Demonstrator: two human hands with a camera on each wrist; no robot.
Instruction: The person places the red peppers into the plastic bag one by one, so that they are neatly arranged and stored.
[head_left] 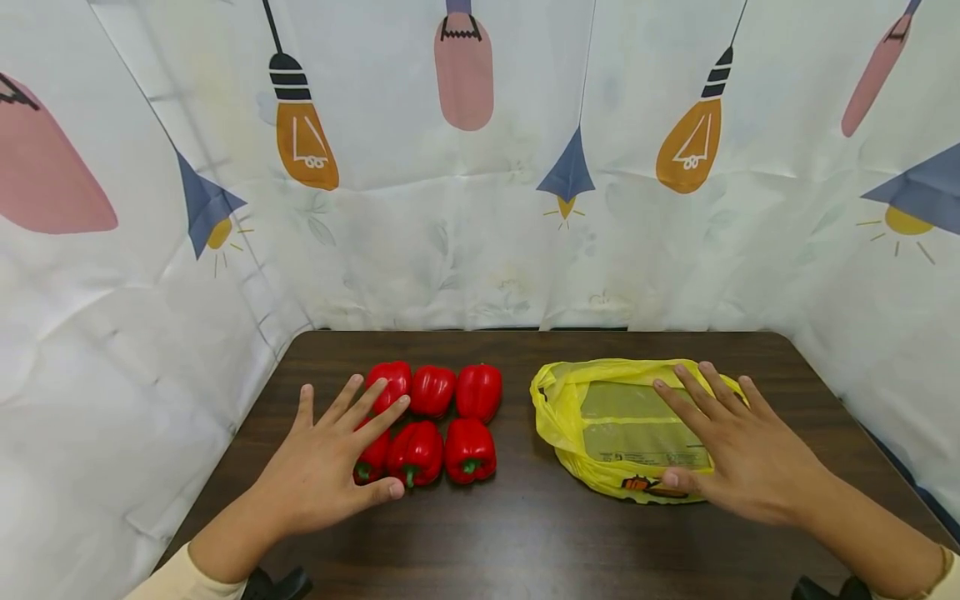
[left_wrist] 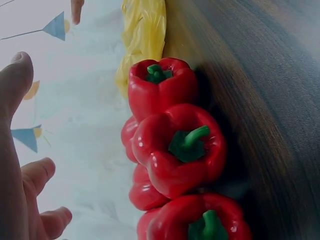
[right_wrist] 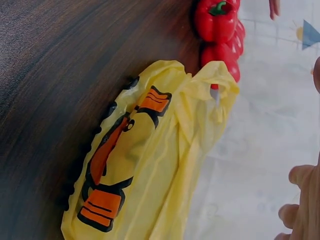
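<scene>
Several red bell peppers [head_left: 432, 390] lie in two rows on the left half of a dark wooden table [head_left: 525, 533]. My left hand [head_left: 386, 446] hovers flat over the leftmost peppers, fingers spread and straight, holding nothing. The left wrist view shows the peppers [left_wrist: 180, 150] close up with green stems, the left hand [left_wrist: 12, 150] apart from them. A flattened yellow plastic bag [head_left: 600, 417] lies to the right. Spread open above it is my right hand [head_left: 665, 432], gripping nothing. In the right wrist view the bag [right_wrist: 150, 150] shows an orange and black print, with the right hand [right_wrist: 305, 200] at the edge.
White cloth printed with light bulbs [head_left: 480, 208] walls in the table at the back and on both sides. Bare table lies between the peppers and the bag and along the front edge.
</scene>
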